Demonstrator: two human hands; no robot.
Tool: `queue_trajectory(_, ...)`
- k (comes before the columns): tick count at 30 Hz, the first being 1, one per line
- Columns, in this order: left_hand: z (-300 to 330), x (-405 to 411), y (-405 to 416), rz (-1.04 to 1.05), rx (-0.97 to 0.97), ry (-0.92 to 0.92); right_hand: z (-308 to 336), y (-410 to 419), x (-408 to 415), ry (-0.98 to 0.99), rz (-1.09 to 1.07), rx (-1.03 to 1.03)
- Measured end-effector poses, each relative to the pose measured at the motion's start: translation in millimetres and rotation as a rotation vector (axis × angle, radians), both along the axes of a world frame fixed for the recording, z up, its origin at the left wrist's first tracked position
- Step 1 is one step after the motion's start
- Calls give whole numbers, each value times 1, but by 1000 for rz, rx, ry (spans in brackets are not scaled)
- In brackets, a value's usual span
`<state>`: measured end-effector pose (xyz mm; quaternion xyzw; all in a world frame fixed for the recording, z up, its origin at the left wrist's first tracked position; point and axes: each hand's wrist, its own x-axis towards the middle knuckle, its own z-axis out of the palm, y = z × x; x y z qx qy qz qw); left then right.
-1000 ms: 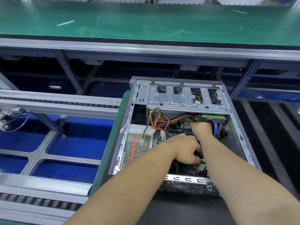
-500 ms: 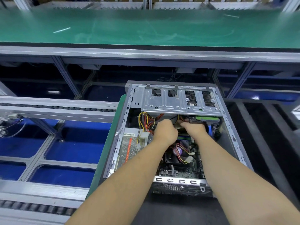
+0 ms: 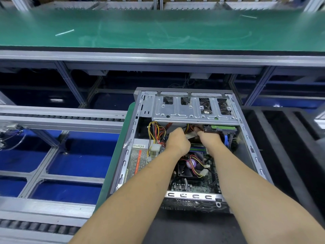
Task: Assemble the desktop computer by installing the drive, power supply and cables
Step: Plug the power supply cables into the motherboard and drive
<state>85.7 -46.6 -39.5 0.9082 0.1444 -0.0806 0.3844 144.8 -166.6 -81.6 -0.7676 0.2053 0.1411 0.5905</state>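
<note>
An open grey computer case (image 3: 249, 138) lies on its side in front of me. Both hands reach inside under the metal drive cage (image 3: 190, 110). My left hand (image 3: 177, 140) and my right hand (image 3: 209, 138) both grip a long white power connector (image 3: 191, 135) held between them. Its yellow, red and black wires (image 3: 154, 129) run to the power supply (image 3: 139, 157) at the case's left. A drive with a green board (image 3: 223, 128) sits under the cage at the right. The CPU fan (image 3: 191, 164) and motherboard (image 3: 193, 185) lie below my wrists.
A green conveyor belt (image 3: 158, 29) runs across the back. A roller rail (image 3: 61, 118) and blue floor panels are at the left. Black foam trays (image 3: 290, 147) lie to the right of the case. A blue data cable (image 3: 226, 140) hangs near the drive.
My left hand left the lower motherboard area and rose to the upper case beside the right hand. Both now hold the white connector. The fan is uncovered.
</note>
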Motion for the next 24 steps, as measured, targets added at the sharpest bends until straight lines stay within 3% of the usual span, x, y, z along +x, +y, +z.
queue_trajectory(6, -2, 1, -1, 20, -125, 17, 3, -2, -2, 46, 39, -118)
queue_trajectory(14, -3, -2, -3, -6, -145, 48, 12, -1, -5, 43, 222, -240)
queue_trajectory(17, -3, -2, -3, -11, -120, 28, 19, -2, -5, 47, 232, -367)
queue_trajectory(20, -3, -3, -3, 13, -73, -11, 18, -6, -5, -11, 325, -618)
queue_trajectory(24, -3, -4, -3, 5, 13, -20, 19, -12, -3, -81, 294, -710)
